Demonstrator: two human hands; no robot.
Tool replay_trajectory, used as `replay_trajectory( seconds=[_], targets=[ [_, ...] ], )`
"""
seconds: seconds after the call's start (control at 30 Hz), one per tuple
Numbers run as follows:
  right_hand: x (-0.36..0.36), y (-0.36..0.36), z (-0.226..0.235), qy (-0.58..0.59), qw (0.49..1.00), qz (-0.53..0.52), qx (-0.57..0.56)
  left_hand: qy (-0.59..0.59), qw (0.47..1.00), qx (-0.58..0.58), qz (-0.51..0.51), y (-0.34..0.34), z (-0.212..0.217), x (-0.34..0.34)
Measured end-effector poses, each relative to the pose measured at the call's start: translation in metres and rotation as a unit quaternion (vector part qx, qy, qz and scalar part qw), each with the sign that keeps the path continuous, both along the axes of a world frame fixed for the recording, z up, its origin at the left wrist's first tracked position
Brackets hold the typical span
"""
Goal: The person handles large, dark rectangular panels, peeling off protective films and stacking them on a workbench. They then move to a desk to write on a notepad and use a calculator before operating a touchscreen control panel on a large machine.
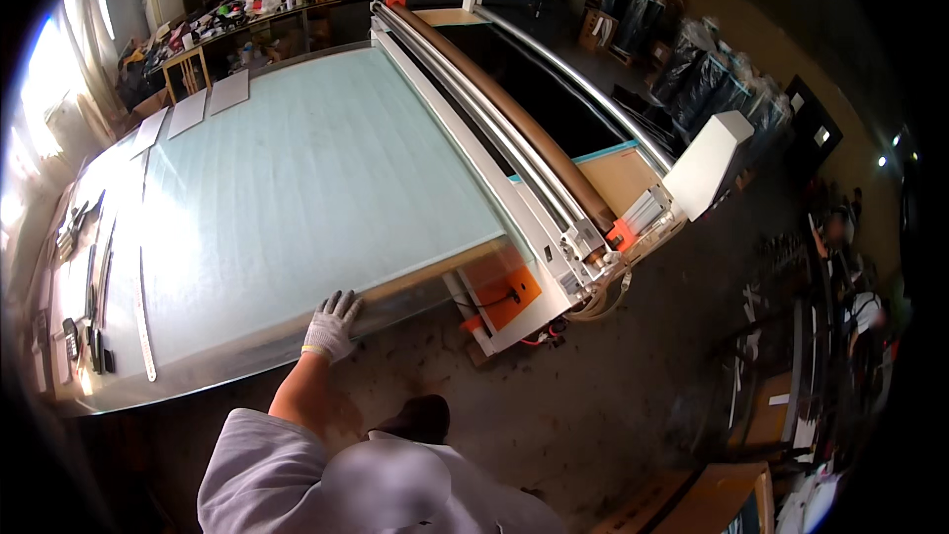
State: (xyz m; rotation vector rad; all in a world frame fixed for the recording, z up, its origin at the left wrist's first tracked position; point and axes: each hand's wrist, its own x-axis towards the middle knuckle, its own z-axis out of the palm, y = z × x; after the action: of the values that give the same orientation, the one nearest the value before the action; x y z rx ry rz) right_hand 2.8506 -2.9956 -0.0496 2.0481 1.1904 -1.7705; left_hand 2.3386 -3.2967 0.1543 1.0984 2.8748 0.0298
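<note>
My left hand (pixel 330 326), in a light knit glove with grey fingertips, lies on the near edge of a wide worktable (pixel 247 341). Its fingers are stretched out and slightly apart, with nothing held in them. Under and beyond the fingertips spreads a large pale green, glossy sheet (pixel 326 168), faintly rippled, that covers most of the tabletop. Across the table's right end runs a roller machine with a long brown roller (pixel 514 124) beside metal bars. No part of my right hand shows.
A steel ruler (pixel 144 321) and dark tools (pixel 99 307) lie at the table's left end, with flat grey panels (pixel 188 112) at the far left edge. An orange plate (pixel 509 289) and white machine housing (pixel 708 163) stand right. Plastic-wrapped rolls (pixel 692 74) line the back wall.
</note>
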Motion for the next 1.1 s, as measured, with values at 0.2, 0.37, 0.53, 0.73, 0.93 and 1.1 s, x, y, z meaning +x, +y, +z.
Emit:
replay_trajectory(
  seconds=[0.2, 0.37, 0.53, 0.73, 0.93, 1.1],
  targets=[
    [0.011, 0.024, 0.005, 0.011, 1.0, -0.017, 0.016, 0.012, 1.0, -0.007, -0.001, 0.005, -0.009, -0.003],
    [0.011, 0.056, 0.004, 0.02, 0.999, -0.034, 0.031, 0.024, 1.0, 0.0, 0.013, 0.01, -0.007, -0.001],
    [0.002, 0.118, -0.004, -0.015, 0.999, 0.037, 0.023, 0.012, 0.999, -0.028, 0.035, 0.019, 0.0, 0.001],
    [-0.023, 0.206, 0.007, 0.014, 0.991, 0.118, 0.065, 0.044, 0.993, 0.005, 0.113, 0.025, -0.019, 0.007],
    [-0.093, 0.305, 0.032, 0.066, 0.951, 0.143, 0.267, 0.118, 0.899, -0.143, 0.397, 0.059, -0.056, 0.042],
    [-0.185, 0.418, 0.141, 0.093, 0.833, 0.118, 0.532, 0.119, 0.812, -0.278, 0.499, 0.151, -0.038, 0.065]
  ],
)
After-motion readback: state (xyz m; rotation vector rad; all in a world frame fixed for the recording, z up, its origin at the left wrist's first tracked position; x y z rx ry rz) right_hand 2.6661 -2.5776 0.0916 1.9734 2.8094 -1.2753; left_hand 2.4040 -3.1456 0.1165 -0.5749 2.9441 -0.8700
